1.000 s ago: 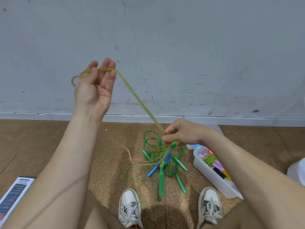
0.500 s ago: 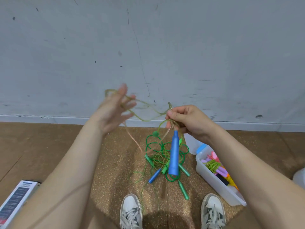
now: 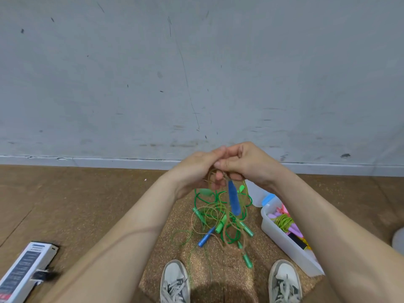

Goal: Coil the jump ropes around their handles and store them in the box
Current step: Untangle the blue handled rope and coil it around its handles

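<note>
My left hand (image 3: pixel 194 171) and my right hand (image 3: pixel 244 165) meet in front of me, fingers curled together round loops of a thin yellow-green rope. A blue handle (image 3: pixel 234 200) of that rope hangs straight down from the hands. Below on the floor lies a tangle of green jump ropes (image 3: pixel 218 217) with green handles and a second blue handle (image 3: pixel 205 237). A clear plastic box (image 3: pixel 284 241) stands at the right, holding several coiled ropes in pink, purple and yellow-green.
I stand on a brown cork mat (image 3: pixel 218 270), my two white sneakers at the bottom edge. A grey wall (image 3: pixel 196 73) rises just beyond the pile. A flat printed carton (image 3: pixel 24 272) lies at the lower left on the wooden floor.
My left hand came down from high at the left and joined my right hand at the rope. The blue handle was lifted off the pile and now hangs from my hands.
</note>
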Available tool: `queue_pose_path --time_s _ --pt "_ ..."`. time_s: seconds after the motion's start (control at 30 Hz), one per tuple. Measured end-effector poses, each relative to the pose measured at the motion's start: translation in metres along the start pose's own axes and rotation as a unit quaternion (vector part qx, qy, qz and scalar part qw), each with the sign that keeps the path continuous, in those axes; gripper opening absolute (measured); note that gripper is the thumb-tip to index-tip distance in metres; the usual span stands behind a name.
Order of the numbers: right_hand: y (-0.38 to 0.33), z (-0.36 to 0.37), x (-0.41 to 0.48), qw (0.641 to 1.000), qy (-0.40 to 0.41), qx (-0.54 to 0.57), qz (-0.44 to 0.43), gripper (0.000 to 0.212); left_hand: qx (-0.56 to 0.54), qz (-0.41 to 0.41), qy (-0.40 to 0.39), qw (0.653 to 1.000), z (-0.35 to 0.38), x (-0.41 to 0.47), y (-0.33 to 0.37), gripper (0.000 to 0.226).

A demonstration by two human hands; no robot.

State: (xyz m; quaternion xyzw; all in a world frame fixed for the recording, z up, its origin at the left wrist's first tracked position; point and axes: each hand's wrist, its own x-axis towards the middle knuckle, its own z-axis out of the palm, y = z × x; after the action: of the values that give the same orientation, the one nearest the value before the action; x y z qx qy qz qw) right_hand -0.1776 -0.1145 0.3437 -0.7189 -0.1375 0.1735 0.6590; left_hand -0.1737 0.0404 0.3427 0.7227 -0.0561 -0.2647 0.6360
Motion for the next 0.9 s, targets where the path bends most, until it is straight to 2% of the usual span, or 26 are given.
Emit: queue_pose_path --time_s 0.07,0.17,0.27,0.33,0.37,0.43,0.47,0.5,0.63,0.8,0.9 --pt "-0.001 0.001 -0.001 1.000 0.002 -0.021 -0.002 0.006 -0.019 0.016 0.026 0.999 0.002 0.003 0.000 0.034" --pt "-0.001 -0.001 -0.001 1.000 0.016 -0.001 0.014 0.015 -0.041 0.088 0.087 0.991 0.000 0.008 0.001 0.029" --pt "0.003 -0.007 -0.001 0.998 0.027 0.026 0.052 0.021 -0.139 0.129 0.159 0.969 -0.010 0.005 0.013 0.026" --pt "0.010 -0.016 0.000 0.992 0.036 -0.080 0.094 0.022 -0.238 0.164 0.181 0.940 -0.023 0.000 0.022 0.027" --pt "0.014 -0.021 -0.001 0.973 0.030 -0.192 0.122 0.023 -0.270 0.182 0.199 0.924 -0.031 -0.003 0.026 0.029" --pt "0.018 -0.029 -0.005 0.896 -0.030 -0.400 0.191 0.025 -0.297 0.204 0.233 0.903 -0.047 -0.009 0.031 0.030" --pt "0.020 -0.032 -0.006 0.860 -0.062 -0.454 0.224 0.025 -0.303 0.211 0.241 0.897 -0.053 -0.011 0.031 0.031" --pt "0.021 -0.033 -0.007 0.839 -0.078 -0.477 0.251 0.025 -0.310 0.213 0.245 0.894 -0.057 -0.013 0.031 0.032" --pt "0.026 -0.033 -0.006 0.842 -0.053 -0.461 0.276 0.023 -0.340 0.216 0.225 0.887 -0.056 -0.015 0.032 0.032" --pt "0.024 -0.027 -0.001 0.834 -0.083 -0.464 0.285 0.022 -0.364 0.231 0.202 0.879 -0.055 -0.018 0.038 0.031" --pt "0.030 -0.030 0.006 0.787 -0.072 -0.556 0.256 0.027 -0.382 0.214 0.183 0.880 -0.053 -0.018 0.039 0.032"
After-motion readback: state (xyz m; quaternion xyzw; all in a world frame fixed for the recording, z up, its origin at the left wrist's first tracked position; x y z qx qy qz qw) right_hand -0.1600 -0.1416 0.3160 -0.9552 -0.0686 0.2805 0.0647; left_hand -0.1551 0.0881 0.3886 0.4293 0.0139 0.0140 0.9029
